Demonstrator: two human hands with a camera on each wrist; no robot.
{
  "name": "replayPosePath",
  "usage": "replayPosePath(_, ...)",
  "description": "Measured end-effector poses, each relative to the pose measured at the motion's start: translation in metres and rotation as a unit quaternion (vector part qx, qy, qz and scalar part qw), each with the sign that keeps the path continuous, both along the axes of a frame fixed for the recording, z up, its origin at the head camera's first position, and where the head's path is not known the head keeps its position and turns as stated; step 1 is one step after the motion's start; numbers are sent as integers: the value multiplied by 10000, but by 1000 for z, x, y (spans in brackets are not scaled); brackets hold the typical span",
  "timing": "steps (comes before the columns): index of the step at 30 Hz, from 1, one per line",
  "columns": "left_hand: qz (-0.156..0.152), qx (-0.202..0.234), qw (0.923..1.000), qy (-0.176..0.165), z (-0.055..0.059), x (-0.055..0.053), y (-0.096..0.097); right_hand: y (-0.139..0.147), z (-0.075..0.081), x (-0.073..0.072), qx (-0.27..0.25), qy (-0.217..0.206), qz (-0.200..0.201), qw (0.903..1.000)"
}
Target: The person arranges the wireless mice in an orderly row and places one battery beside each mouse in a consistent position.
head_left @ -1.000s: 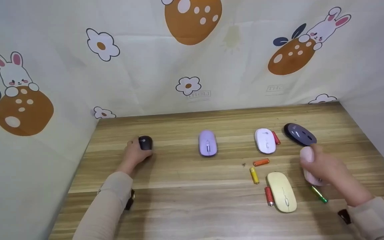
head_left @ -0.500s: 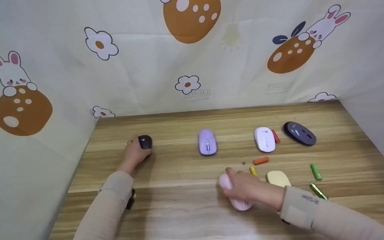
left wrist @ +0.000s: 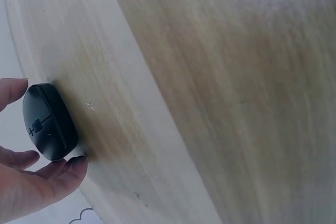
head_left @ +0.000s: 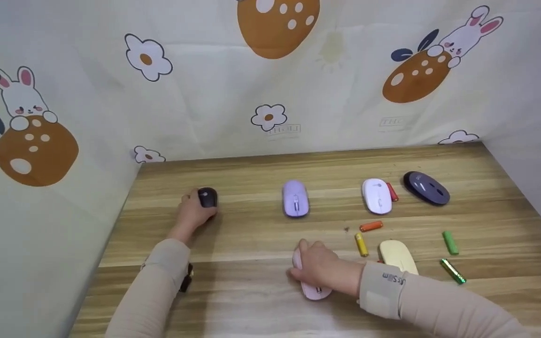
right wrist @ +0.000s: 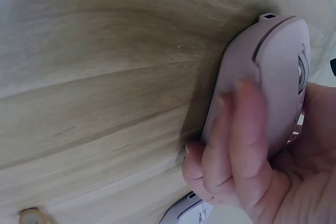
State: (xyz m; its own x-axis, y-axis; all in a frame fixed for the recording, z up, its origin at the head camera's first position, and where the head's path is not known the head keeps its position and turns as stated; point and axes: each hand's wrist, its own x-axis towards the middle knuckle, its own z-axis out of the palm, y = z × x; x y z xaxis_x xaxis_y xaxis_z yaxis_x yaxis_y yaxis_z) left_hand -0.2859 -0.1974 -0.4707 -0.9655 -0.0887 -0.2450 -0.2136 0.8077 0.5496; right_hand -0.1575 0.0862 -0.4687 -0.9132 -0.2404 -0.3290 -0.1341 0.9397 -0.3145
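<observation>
At the left of the table, my left hand [head_left: 192, 213] grips a small black computer mouse [head_left: 208, 197]. The left wrist view shows fingers and thumb at opposite edges of that mouse, its scroll wheel [left wrist: 37, 126] in view. Nearer the front, my right hand [head_left: 320, 266] holds a pink mouse [head_left: 316, 292] low over the wood. In the right wrist view several fingers [right wrist: 247, 129] lie along one side of the pink mouse, the thumb side partly behind it. A purple mouse [head_left: 295, 199] rests between and beyond the two hands.
On the right lie a white mouse [head_left: 377, 196], a dark grey mouse [head_left: 426, 188] and a yellow mouse [head_left: 398, 256] partly under the right sleeve. Batteries lie around them: orange [head_left: 371, 226], yellow [head_left: 361, 245], green [head_left: 450, 242], shiny green [head_left: 452, 271] and red [head_left: 393, 192]. Patterned cloth [head_left: 204, 94] hangs behind.
My right hand has carried the pink mouse leftward from the right side to the front middle, uncovering a green battery. My left hand stays on the black mouse.
</observation>
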Motion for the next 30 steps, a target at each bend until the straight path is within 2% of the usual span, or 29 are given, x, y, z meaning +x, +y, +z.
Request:
replayPosePath(12, 110, 28, 9999, -26, 2, 1, -2, -15, 2, -9, 1, -210, -237, 9995)
replayPosePath(19, 185, -40, 9998, -2, 5, 2, -2, -18, -2, -9, 131, 230, -6, 9996)
replayPosePath(22, 196, -42, 9998, -6, 4, 1, -1, -17, -3, -9, 129, 233, 2, 9996)
replayPosePath(26, 166, -129, 9997, 129, 1, 2, 0, -11, 1, -12, -182, -76, -14, 9998)
replayPosePath(30, 10, -289, 9990, 351, -2, 7, 3, 9, 15, -18, -581, -532, -128, 9968)
